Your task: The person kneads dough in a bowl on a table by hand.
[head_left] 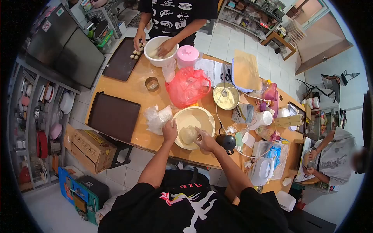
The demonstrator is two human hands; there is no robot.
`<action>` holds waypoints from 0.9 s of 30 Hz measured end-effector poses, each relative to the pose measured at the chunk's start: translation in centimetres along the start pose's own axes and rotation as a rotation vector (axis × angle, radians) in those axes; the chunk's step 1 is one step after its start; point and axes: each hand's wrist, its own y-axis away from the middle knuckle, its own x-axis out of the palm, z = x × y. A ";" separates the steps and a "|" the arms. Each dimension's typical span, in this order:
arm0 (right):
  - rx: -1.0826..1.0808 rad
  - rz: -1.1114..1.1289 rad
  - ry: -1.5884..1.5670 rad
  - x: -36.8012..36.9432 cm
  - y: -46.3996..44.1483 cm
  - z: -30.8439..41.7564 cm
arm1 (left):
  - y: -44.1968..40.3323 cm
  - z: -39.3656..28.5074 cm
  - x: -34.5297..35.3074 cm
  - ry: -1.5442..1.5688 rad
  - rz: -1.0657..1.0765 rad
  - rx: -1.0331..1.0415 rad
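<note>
A wide cream bowl point(206, 118) stands at the table's near edge, in front of my body. Inside it lies a pale, rounded lump of dough point(189, 135). On the bowl's left rim, my left hand point(169, 131) is closed, its fingers partly hidden. From the right, my right hand point(204, 140) reaches over the rim, its fingers bent against the dough's right side. A crumpled clear plastic bag point(158, 119) lies just left of the bowl. Behind the bowl sits a red plastic bag point(186, 87).
Across the table a person works in a white bucket point(149, 50) beside a dark tray point(118, 62) with dough balls. Another dark tray point(114, 116) lies left. A metal bowl point(235, 97), a cable and a black hand-held device point(226, 143) are right. Another person sits far right.
</note>
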 end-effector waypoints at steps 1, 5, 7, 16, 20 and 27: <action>0.009 0.064 -0.033 -0.1 0.5 0.2 | 0.1 0.0 0.0 -0.004 -0.010 0.011; -0.138 -0.241 0.229 1.5 1.1 1.2 | 0.0 -0.6 -0.6 -0.016 0.079 -0.056; -0.203 -0.276 0.269 2.4 0.7 2.4 | 0.0 -0.4 -0.4 -0.034 0.065 -0.020; 0.057 -0.235 0.184 6.1 -2.3 2.4 | -0.2 -0.4 -0.6 -0.003 0.059 0.074; -0.067 -0.579 0.239 8.5 -1.4 3.5 | -0.3 -0.2 -0.4 -0.044 0.123 0.042; 0.262 -0.509 0.393 9.8 -5.0 5.6 | -0.2 -0.7 -0.2 -0.010 0.050 0.092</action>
